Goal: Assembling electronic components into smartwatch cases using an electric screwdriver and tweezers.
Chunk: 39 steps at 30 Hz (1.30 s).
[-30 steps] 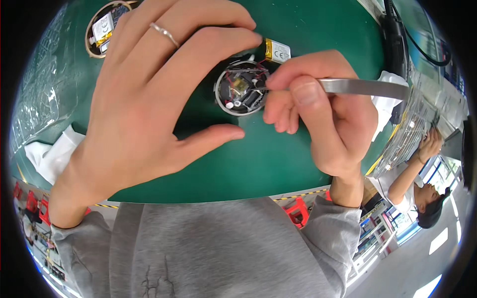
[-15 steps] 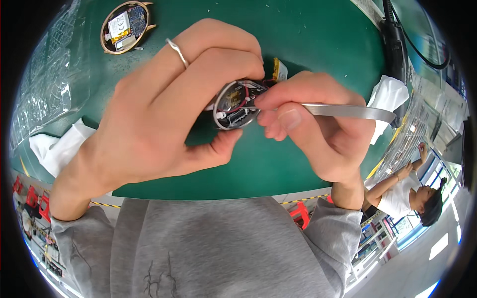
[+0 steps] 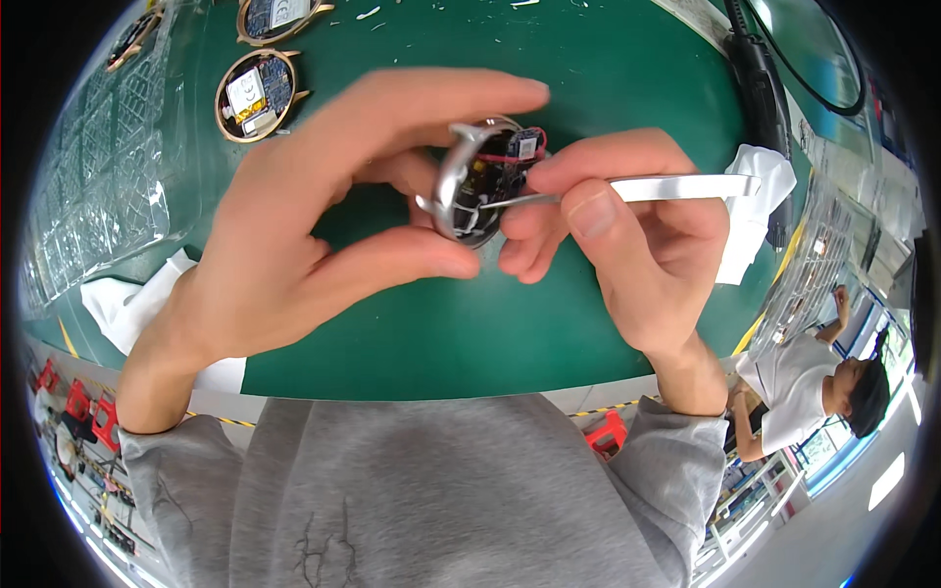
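Grey top (image 3: 431, 480) — matching sleeves (image 3: 671, 465), dark branching lines (image 3: 323, 539) in front.

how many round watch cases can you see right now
4: a silver watch case in the left hand, a gold case beyond it, a second gold case cut by the top edge, a third gold case upper left. More may be hidden.
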{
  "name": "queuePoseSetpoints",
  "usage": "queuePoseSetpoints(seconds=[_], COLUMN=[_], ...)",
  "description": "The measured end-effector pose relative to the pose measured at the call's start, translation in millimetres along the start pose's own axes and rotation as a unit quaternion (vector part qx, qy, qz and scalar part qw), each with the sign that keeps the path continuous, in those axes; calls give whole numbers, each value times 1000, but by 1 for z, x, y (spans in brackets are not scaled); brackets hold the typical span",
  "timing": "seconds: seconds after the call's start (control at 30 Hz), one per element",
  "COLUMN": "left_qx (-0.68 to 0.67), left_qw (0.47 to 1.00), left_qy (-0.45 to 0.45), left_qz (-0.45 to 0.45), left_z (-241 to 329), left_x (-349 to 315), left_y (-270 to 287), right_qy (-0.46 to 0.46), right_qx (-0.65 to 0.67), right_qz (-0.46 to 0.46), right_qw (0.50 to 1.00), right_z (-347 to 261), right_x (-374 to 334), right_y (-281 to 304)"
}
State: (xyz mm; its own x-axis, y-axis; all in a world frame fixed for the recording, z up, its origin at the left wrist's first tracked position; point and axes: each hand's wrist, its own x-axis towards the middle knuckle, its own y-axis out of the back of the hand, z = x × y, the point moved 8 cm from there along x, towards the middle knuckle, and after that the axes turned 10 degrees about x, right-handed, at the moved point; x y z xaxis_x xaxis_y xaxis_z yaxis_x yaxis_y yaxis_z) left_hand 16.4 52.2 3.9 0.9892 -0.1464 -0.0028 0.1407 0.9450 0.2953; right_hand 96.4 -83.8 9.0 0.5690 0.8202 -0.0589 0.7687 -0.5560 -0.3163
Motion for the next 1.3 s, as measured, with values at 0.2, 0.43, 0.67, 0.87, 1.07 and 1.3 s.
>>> queuePoseSetpoints(seconds=[0.2,0.43,0.67,0.87,1.07,1.3], left_qx=[-263,-201,-286,-186,-86,-58], left_qw=[958,973,943,978,991,997], left_qy=[106,108,169,56,37,26], left_qz=[30,-24,-34,-71,-92,-52], left_z=[-3,-6,-8,-4,-1,1], left_x=[2,2,-3,-1,-2,-5], left_y=[-10,-18,-21,-24,-24,-22], right_qy=[24,8,175,298,300,297], right_qx=[30,39,-112,-269,-320,-326], right_qz=[-30,-12,-91,-95,-131,-151], right_qw=[999,999,974,911,889,885], right_z=[-6,2,-20,-28,-26,-19], right_x=[-2,-5,-4,-15,-16,-15], right_y=[-2,-2,-5,-16,-20,-26])
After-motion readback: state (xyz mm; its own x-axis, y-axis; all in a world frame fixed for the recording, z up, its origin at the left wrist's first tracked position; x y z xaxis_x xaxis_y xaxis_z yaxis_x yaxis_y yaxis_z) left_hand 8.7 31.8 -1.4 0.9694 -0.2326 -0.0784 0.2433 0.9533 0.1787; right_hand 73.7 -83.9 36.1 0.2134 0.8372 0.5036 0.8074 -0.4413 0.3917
